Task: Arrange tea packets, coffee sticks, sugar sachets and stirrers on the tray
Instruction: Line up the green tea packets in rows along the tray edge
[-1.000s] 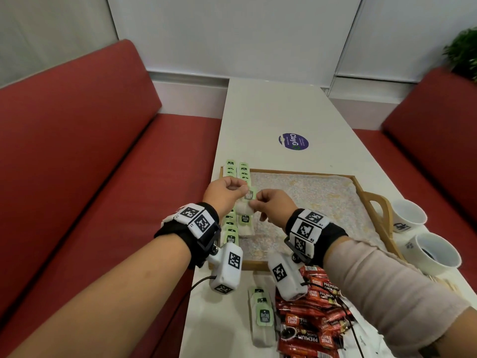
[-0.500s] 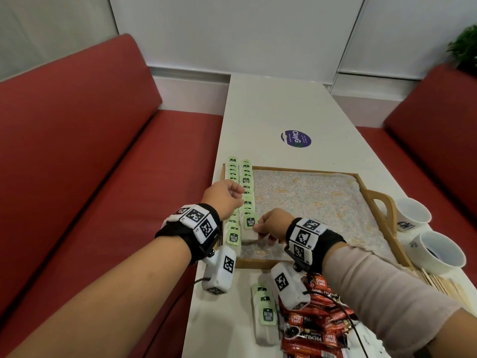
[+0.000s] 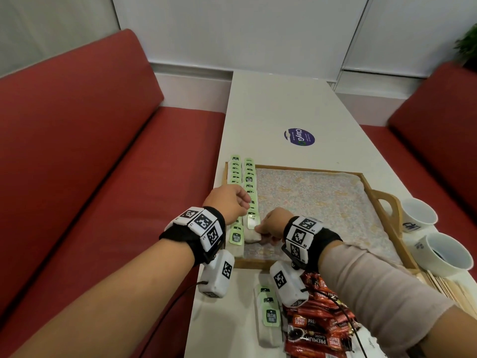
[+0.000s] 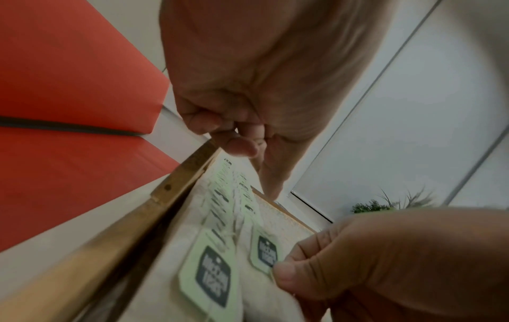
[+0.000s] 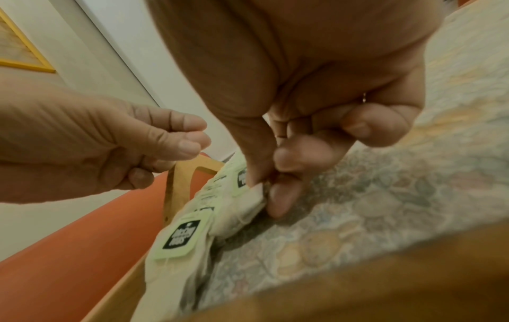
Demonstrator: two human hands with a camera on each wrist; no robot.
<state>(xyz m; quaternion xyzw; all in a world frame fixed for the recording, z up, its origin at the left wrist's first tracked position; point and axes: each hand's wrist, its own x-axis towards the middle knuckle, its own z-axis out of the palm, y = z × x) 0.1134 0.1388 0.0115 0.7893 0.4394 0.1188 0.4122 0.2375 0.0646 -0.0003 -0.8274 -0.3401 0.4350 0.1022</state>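
Note:
A wooden tray (image 3: 309,168) with a patterned liner holds two columns of tea bags (image 3: 249,177) with green tags along its left side. My right hand (image 3: 268,226) pinches a tea bag (image 3: 251,237) at the near end of the inner column, low on the liner. In the right wrist view, thumb and fingertips (image 5: 275,196) clamp the bag's (image 5: 242,209) corner. My left hand (image 3: 233,202) hovers just left of it, over the outer column, fingers curled with nothing seen in them (image 4: 242,139). The near tags (image 4: 209,276) lie flat.
Loose tea bags (image 3: 268,316) and a pile of red coffee sticks (image 3: 317,329) lie on the table in front of the tray. Two white cups (image 3: 418,215) (image 3: 446,254) and wooden stirrers (image 3: 449,282) sit to its right. Red benches flank the table.
Both hands held one tea bag above the tray a second ago. The right hand has since lowered it onto the liner; the left hand has let go and stays beside it.

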